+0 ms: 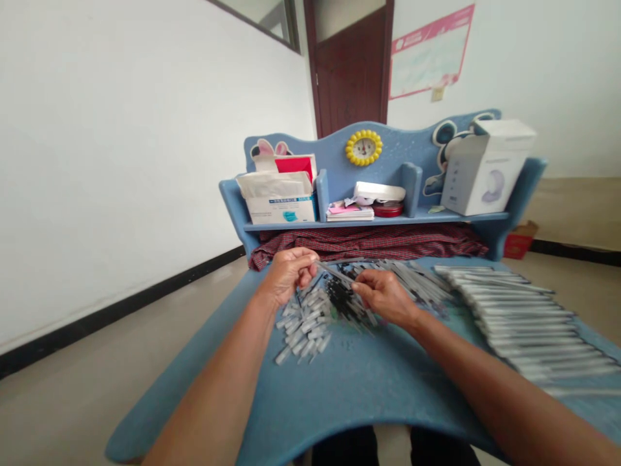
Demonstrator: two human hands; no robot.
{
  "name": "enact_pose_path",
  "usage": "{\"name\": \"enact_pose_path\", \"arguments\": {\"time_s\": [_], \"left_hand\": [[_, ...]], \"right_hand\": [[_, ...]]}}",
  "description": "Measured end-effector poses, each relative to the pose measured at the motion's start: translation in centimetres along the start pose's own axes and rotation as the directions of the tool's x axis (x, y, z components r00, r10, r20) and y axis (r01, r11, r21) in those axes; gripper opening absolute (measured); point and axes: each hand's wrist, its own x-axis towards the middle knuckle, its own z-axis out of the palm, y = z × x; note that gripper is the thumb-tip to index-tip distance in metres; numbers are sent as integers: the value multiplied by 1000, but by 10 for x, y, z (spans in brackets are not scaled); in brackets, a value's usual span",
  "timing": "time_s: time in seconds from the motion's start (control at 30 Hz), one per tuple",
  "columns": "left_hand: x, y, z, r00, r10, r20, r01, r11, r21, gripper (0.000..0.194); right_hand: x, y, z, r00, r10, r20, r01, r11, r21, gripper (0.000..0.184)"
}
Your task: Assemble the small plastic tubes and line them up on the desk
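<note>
A slim clear pen barrel [336, 272] slants between my two hands above the desk. My left hand [292, 273] pinches its far left end between thumb and fingers, and whatever small part sits at that tip is hidden. Lower down, the thumb and fingers of my right hand [383, 294] are closed on the other end. Translucent pen caps [305, 327] lie heaped below my left hand. Between the hands is a pile of small black pen parts [342, 299]. Loose clear tubes [420, 281] spread behind my right hand.
Rows of pens [528, 323] lie stacked on the right of the blue desk [359, 395]. A folded checked cloth [378, 241] lies along the back. Above it, the shelf bears a white carton [279, 204], a red round tin [388, 210] and a tall white box [485, 171].
</note>
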Motion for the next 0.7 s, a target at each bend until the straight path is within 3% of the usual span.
{"name": "enact_pose_path", "arguments": {"time_s": [0.13, 0.3, 0.53, 0.7], "left_hand": [[2, 0, 9, 1000, 10, -27, -10, 1000, 11, 16], [-2, -6, 28, 994, -59, 88, 52, 996, 77, 16], [-5, -7, 34, 977, -135, 168, 117, 986, 115, 28], [-2, -10, 27, 969, -147, 200, 105, 973, 206, 36]], "right_hand": [[5, 3, -4, 998, -48, -32, 43, 989, -143, 21], [4, -8, -9, 995, -97, -32, 75, 903, -422, 20], [10, -24, -26, 994, 60, 96, 26, 706, -708, 23], [19, -27, -64, 984, 145, 108, 2, 588, -809, 22]]}}
